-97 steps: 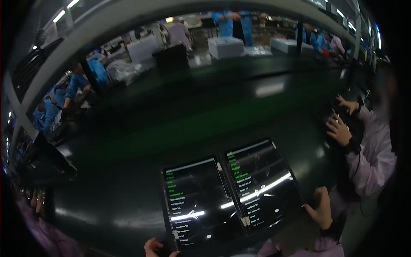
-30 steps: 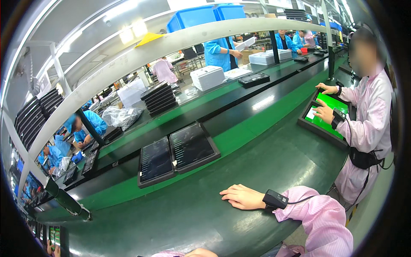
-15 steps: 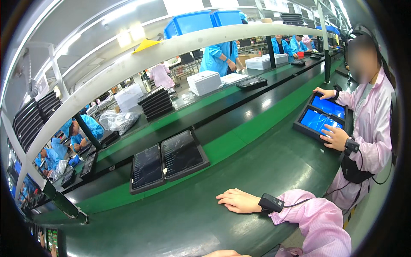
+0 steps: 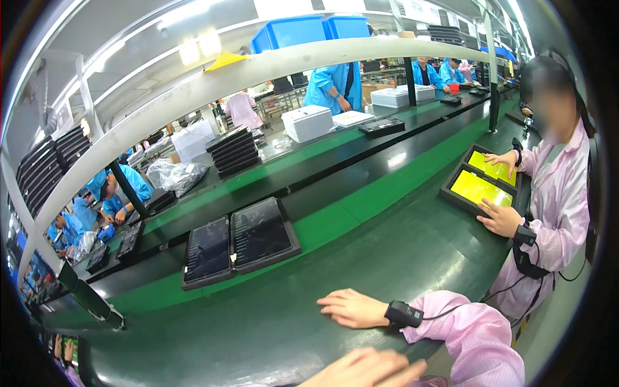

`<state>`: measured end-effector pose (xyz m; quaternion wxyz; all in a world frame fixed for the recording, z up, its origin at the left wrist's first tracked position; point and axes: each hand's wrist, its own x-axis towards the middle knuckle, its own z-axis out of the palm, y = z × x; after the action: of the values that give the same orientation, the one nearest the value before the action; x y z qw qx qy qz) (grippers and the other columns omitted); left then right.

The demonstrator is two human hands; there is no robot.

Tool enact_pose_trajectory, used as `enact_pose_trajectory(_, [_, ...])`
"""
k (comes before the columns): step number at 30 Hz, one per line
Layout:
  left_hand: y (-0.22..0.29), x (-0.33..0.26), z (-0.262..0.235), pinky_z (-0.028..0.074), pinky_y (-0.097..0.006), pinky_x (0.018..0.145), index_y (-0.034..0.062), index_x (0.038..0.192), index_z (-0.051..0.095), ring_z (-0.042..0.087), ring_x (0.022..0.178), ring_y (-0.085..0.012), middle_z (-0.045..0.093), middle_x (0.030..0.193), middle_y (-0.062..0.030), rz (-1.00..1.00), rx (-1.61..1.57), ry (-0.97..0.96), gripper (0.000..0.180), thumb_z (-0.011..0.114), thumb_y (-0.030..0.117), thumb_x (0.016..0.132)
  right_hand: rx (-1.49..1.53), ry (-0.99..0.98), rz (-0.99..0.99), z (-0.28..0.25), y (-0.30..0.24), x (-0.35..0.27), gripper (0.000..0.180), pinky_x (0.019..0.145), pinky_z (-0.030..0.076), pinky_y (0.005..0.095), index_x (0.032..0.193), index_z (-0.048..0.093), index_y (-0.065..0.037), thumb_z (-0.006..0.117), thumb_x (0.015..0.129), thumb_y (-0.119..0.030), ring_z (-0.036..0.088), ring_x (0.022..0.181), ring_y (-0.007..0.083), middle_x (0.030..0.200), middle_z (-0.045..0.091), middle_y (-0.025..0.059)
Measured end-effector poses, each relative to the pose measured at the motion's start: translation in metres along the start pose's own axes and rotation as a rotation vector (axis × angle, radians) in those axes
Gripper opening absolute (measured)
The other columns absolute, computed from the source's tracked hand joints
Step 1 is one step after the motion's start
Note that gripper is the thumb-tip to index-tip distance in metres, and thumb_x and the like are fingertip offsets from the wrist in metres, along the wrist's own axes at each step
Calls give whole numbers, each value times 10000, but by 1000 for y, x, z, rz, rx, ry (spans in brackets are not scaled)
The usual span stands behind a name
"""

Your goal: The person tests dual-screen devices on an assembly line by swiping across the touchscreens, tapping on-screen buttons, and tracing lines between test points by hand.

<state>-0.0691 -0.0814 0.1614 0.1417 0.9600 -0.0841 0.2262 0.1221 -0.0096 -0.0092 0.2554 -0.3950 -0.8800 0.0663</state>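
Observation:
My right hand [image 4: 353, 308] lies palm down on the dark green bench [image 4: 258, 338], fingers stretched out, holding nothing. A black box with a cable is strapped to its wrist. My left hand [image 4: 367, 369] is at the lower edge, blurred, its fingers stretched toward the right and nothing visible in them. Ahead and to the left, apart from both hands, a black foam tray [image 4: 240, 266] carries two tablet-like panels with dark screens, the left panel [image 4: 207, 250] and the right panel [image 4: 260, 231].
At the right a co-worker in pink rests both hands on a black tray [image 4: 445, 192] with two yellow-lit screens. A white rail [image 4: 284, 55] and dark posts [image 4: 494, 106] cross the line. Beyond stand stacked black trays [image 4: 233, 153], white boxes [image 4: 308, 124] and people in blue.
The tray with dark panels has shifted left along the line. My left hand has come further into view. The co-worker's screens have turned from blue to yellow, and that person's hands have shifted.

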Motion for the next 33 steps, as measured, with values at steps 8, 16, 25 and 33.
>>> enact_pose_trajectory(8, [-90, -44, 116, 400, -417, 899, 29, 1224, 522, 536, 1038, -315, 558, 1158, -152, -331, -135, 101, 475, 587, 331, 863, 403, -307, -246, 54, -37, -19, 819, 1140, 116, 379, 1476, 162, -191, 343, 820, -647, 91, 1422, 194, 1544, 127, 38])
enact_pose_trajectory(16, [-90, -54, 127, 368, -414, 929, 18, 1236, 505, 506, 1067, -303, 542, 1180, -146, -403, -169, 36, 505, 553, 364, 872, 531, -355, -270, 47, -29, -15, 807, 1143, 109, 388, 1474, 171, -197, 352, 826, -643, 94, 1421, 202, 1543, 132, 36])
enact_pose_trajectory(25, [-89, -53, 126, 366, -411, 927, 6, 1221, 506, 491, 1065, -310, 536, 1170, -143, -390, -169, 47, 490, 544, 352, 876, 614, -408, -248, 44, -31, -22, 795, 1146, 101, 398, 1472, 182, -203, 362, 833, -639, 97, 1420, 210, 1542, 136, 34])
enact_pose_trajectory(33, [-90, -50, 124, 366, -422, 935, 18, 1225, 506, 508, 1064, -307, 549, 1160, -145, -373, -159, 42, 487, 537, 368, 888, 365, -240, -333, 49, -32, -22, 798, 1144, 110, 413, 1471, 188, -205, 370, 830, -645, 100, 1419, 221, 1540, 143, 34])
